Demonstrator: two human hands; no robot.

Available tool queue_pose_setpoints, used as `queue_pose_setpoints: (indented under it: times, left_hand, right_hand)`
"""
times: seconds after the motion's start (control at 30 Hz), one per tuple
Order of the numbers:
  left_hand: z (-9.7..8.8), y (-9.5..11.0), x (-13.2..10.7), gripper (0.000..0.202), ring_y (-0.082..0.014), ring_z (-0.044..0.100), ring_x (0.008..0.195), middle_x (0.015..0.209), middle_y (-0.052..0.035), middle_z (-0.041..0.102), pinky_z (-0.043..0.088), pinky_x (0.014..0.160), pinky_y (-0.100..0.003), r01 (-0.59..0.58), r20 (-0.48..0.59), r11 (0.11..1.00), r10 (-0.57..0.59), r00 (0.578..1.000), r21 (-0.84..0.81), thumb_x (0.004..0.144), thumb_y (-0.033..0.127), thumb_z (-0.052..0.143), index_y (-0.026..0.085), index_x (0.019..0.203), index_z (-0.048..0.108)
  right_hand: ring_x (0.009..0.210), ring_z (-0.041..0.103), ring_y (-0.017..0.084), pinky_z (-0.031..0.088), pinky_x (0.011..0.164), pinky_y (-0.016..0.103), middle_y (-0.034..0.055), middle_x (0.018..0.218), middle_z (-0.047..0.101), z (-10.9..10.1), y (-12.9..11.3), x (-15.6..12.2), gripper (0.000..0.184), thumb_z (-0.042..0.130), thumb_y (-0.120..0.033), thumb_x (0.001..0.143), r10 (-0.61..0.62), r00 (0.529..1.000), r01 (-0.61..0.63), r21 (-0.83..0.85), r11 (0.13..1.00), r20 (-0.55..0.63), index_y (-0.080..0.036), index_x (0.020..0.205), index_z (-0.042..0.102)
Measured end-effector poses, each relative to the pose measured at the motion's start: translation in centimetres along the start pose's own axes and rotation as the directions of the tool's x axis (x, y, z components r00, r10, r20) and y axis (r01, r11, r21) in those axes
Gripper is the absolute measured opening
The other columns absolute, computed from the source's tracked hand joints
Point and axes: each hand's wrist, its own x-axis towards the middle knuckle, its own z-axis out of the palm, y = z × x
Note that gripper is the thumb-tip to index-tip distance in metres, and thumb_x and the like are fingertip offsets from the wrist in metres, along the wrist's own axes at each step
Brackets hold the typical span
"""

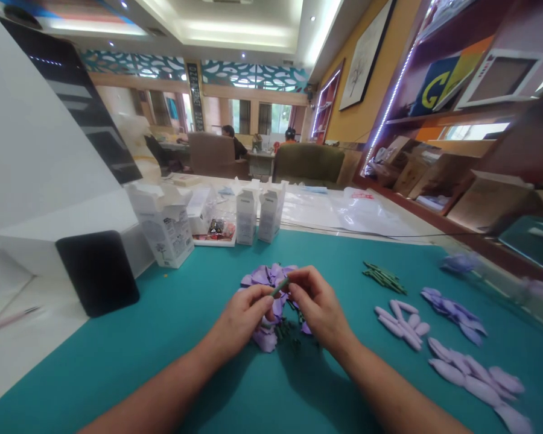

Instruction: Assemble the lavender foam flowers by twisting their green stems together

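Note:
My left hand [243, 313] and my right hand [319, 304] meet above the teal mat [163, 337], both pinching a small green piece [280, 287] between their fingertips. Directly under and behind the hands lies a heap of purple petal-shaped pieces [266, 276] with a few dark green bits [286, 330] among them. Both hands are closed in a pinch.
To the right lie rows of purple petals [402, 319], more purple petals [470, 374] and a bundle of green stems [384, 278]. White cartons [166, 226] and small white boxes [257, 211] stand at the mat's far edge. A black pad [98, 271] leans at left. People sit far behind.

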Motion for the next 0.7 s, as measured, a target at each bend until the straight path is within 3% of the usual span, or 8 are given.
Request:
queue_pose_setpoints:
  times: [0.13,0.3,0.4,0.5,0.7]
  left_hand:
    - [0.0,-0.6,0.3,0.023,-0.0090,0.039,0.048,0.056,0.0027,0.051,0.027,0.044,-0.021,0.002,0.010,0.999,-0.002,1.000,-0.042,0.080,0.037,0.055,0.015,0.076,0.062]
    - [-0.1,-0.6,0.3,0.029,-0.0065,0.034,0.041,0.053,0.0034,0.051,0.022,0.040,-0.019,0.111,0.074,0.982,-0.101,0.992,-0.152,0.079,0.041,0.058,0.013,0.088,0.065]
    - [-0.2,-0.3,0.1,0.027,-0.0054,0.034,0.038,0.058,0.0025,0.055,0.025,0.037,-0.018,0.200,0.132,0.940,-0.169,0.977,-0.278,0.080,0.035,0.057,0.014,0.095,0.063]
    - [-0.3,0.0,0.3,0.024,-0.0064,0.042,0.041,0.064,0.0006,0.058,0.031,0.037,-0.017,0.249,0.114,0.891,-0.222,0.968,-0.380,0.078,0.026,0.057,0.013,0.098,0.062]
    - [-0.6,-0.1,0.8,0.026,-0.0064,0.044,0.041,0.061,0.0021,0.056,0.032,0.036,-0.016,0.264,0.058,0.860,-0.266,0.962,-0.437,0.075,0.016,0.056,0.013,0.100,0.061]
  right_hand:
    - [0.082,0.063,0.017,0.049,0.075,0.030,0.0026,0.086,0.065,-0.2,-0.2,0.1,0.012,0.056,-0.031,0.087,0.008,1.000,-0.007,-0.035,0.999,0.024,-0.021,0.093,0.059]
    - [0.073,0.063,0.016,0.050,0.067,0.030,0.0018,0.077,0.067,-0.5,-0.4,0.3,0.017,0.057,-0.034,0.085,0.045,0.998,-0.042,-0.070,0.997,0.044,-0.020,0.094,0.061]
    - [0.074,0.064,0.016,0.050,0.067,0.030,0.0027,0.080,0.069,-0.7,-0.4,0.5,0.023,0.057,-0.035,0.085,0.076,0.996,-0.071,-0.092,0.993,0.055,-0.020,0.102,0.061]
    - [0.071,0.065,0.016,0.051,0.066,0.030,0.0023,0.081,0.069,-0.9,-0.3,0.6,0.028,0.060,-0.037,0.084,0.093,0.995,-0.091,-0.053,0.994,0.024,-0.020,0.106,0.059]
    - [0.062,0.058,0.015,0.046,0.058,0.027,0.0010,0.067,0.064,-1.4,-0.7,0.8,0.032,0.061,-0.051,0.083,0.078,0.997,-0.080,-0.095,0.992,-0.028,-0.019,0.080,0.060]
